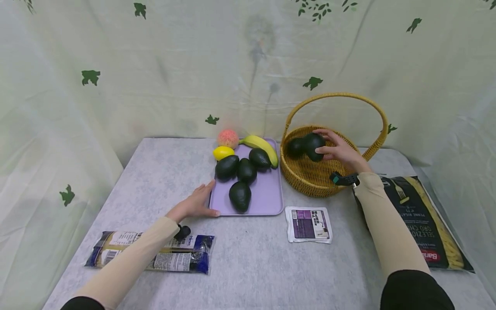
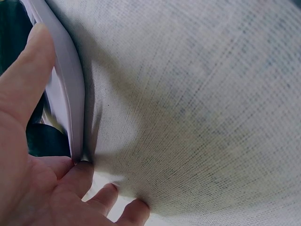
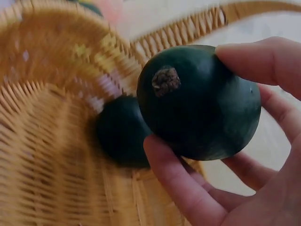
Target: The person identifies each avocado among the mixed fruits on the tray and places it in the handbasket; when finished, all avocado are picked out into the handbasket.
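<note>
Grey cloth table (image 1: 252, 267), leaf-print curtain behind. Right hand (image 1: 341, 150) over wicker basket (image 1: 310, 178), fingers (image 3: 183, 183) and thumb curled round dark avocado (image 3: 200, 101), stem end visible; held above basket floor. Second avocado (image 3: 121, 134) lying inside basket, just beside held one. Left hand (image 1: 195, 203) flat on table, fingers straight, touching left edge of purple tray (image 1: 267, 202). Tray holds four avocados, banana (image 1: 261, 146), lemon (image 1: 223, 152). Pasta bag (image 1: 422, 219) at right, packet (image 1: 309, 224) in front of tray.
</note>
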### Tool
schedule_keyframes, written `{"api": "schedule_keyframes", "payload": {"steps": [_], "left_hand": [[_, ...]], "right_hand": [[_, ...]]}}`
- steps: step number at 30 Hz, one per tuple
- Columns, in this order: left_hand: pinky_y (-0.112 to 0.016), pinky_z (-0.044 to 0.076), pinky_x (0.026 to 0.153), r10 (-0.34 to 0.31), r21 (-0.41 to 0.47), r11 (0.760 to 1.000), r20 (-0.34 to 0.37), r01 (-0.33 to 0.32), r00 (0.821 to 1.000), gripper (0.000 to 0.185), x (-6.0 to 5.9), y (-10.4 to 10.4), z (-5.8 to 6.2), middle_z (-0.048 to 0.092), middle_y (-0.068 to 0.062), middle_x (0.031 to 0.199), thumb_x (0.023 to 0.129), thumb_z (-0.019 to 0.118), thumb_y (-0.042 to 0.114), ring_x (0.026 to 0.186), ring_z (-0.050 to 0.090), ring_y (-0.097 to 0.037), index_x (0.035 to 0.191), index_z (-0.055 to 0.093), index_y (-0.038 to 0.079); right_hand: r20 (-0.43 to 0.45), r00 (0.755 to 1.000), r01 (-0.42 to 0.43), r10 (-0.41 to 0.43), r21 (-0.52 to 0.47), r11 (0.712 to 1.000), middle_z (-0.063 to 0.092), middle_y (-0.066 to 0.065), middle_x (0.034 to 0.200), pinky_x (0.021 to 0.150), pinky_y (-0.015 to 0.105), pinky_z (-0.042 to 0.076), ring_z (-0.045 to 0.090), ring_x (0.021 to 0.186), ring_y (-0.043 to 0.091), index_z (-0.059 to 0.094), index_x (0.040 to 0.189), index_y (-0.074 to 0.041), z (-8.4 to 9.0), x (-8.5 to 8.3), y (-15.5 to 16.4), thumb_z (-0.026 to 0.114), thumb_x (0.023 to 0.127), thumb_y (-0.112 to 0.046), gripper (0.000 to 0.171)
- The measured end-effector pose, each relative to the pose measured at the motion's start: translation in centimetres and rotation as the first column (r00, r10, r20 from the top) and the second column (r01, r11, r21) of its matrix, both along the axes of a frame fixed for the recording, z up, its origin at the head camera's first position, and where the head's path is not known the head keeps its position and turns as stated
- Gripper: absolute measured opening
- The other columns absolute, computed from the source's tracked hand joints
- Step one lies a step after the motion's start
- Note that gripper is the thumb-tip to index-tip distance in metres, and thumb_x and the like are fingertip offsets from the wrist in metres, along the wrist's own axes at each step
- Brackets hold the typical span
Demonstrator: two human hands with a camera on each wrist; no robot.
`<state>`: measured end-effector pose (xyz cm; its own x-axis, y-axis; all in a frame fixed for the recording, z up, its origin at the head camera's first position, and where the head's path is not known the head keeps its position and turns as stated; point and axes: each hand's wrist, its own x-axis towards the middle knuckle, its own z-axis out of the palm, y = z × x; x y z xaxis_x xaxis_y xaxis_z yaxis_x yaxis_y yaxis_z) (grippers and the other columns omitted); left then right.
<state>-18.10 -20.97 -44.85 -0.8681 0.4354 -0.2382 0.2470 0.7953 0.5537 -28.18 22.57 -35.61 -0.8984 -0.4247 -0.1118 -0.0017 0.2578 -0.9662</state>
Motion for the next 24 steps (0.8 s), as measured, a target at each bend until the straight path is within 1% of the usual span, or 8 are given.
{"api": "schedule_keyframes", "payload": {"steps": [3,6,8,10,14,17,20,24], "left_hand": [[-0.057,0.008,0.103,-0.007,0.038,0.999,-0.004,0.008,1.0,0.108,0.1,-0.1,0.0,0.01,-0.025,0.145,0.071,0.07,0.049,0.129,0.005,-0.047,0.141,0.009,-0.007],[-0.057,0.008,0.103,-0.016,0.053,0.998,-0.006,0.016,1.0,0.11,0.2,-0.2,0.1,0.01,-0.025,0.145,0.07,0.069,0.053,0.129,0.005,-0.047,0.141,0.009,-0.006],[-0.057,0.008,0.103,-0.013,0.044,0.999,-0.003,0.013,1.0,0.109,0.2,-0.1,0.0,0.009,-0.024,0.146,0.071,0.069,0.051,0.13,0.005,-0.046,0.141,0.009,-0.006],[-0.056,0.008,0.104,-0.004,0.02,1.0,0.002,0.004,1.0,0.106,0.0,-0.1,-0.1,0.009,-0.024,0.146,0.072,0.07,0.046,0.13,0.005,-0.045,0.141,0.009,-0.007],[-0.055,0.01,0.104,0.005,-0.028,1.0,-0.001,-0.005,1.0,0.103,0.0,0.0,-0.1,0.009,-0.024,0.146,0.074,0.071,0.04,0.13,0.006,-0.045,0.141,0.009,-0.007],[-0.055,0.011,0.104,0.007,-0.045,0.999,-0.003,-0.007,1.0,0.103,0.0,0.1,0.0,0.009,-0.024,0.146,0.074,0.071,0.04,0.13,0.007,-0.045,0.141,0.009,-0.007],[-0.055,0.011,0.104,0.008,-0.043,0.999,-0.003,-0.008,1.0,0.103,0.0,0.2,0.0,0.009,-0.024,0.146,0.074,0.072,0.04,0.13,0.007,-0.045,0.141,0.009,-0.007],[-0.056,0.011,0.104,0.009,-0.035,0.999,0.002,-0.009,1.0,0.103,0.1,0.1,0.1,0.009,-0.024,0.146,0.074,0.072,0.037,0.13,0.006,-0.045,0.141,0.008,-0.008]], "right_hand": [[0.014,1.0,0.008,-0.008,0.013,1.0,0.02,0.017,0.137,0.084,0.047,0.046,0.052,0.102,0.027,0.028,0.14,-0.014,-0.7,-1.5,0.6,0.056,0.089,-0.009,0.058],[0.035,0.999,0.017,-0.018,0.024,1.0,0.017,0.017,0.139,0.082,0.043,0.048,0.053,0.101,0.028,0.028,0.14,-0.016,-1.5,-2.8,1.2,0.056,0.089,-0.011,0.059],[0.044,0.999,0.027,-0.029,0.032,0.999,0.015,0.017,0.14,0.081,0.041,0.049,0.052,0.101,0.029,0.028,0.14,-0.017,-1.9,-3.5,1.4,0.056,0.089,-0.012,0.059],[0.049,0.998,0.044,-0.045,0.033,0.998,0.015,0.018,0.14,0.082,0.044,0.048,0.05,0.103,0.031,0.029,0.14,-0.018,-2.3,-4.1,1.5,0.057,0.089,-0.012,0.059],[0.051,0.996,0.076,-0.077,0.028,0.997,0.016,0.018,0.141,0.089,0.054,0.04,0.045,0.109,0.036,0.028,0.14,-0.018,-3.1,-4.8,1.6,0.055,0.09,-0.012,0.058],[0.043,0.995,0.087,-0.089,0.063,0.994,0.018,0.02,0.141,0.09,0.057,0.037,0.042,0.112,0.039,0.026,0.141,-0.017,-3.7,-5.0,1.7,0.053,0.091,-0.012,0.058],[0.038,0.995,0.091,-0.096,0.116,0.989,0.018,0.023,0.142,0.089,0.057,0.038,0.039,0.115,0.041,0.023,0.142,-0.016,-4.1,-5.1,1.8,0.052,0.091,-0.012,0.059],[0.041,0.992,0.107,-0.116,0.177,0.978,0.017,0.024,0.142,0.084,0.053,0.043,0.037,0.116,0.043,0.022,0.143,-0.015,-4.3,-5.3,1.8,0.051,0.092,-0.012,0.059]]}}
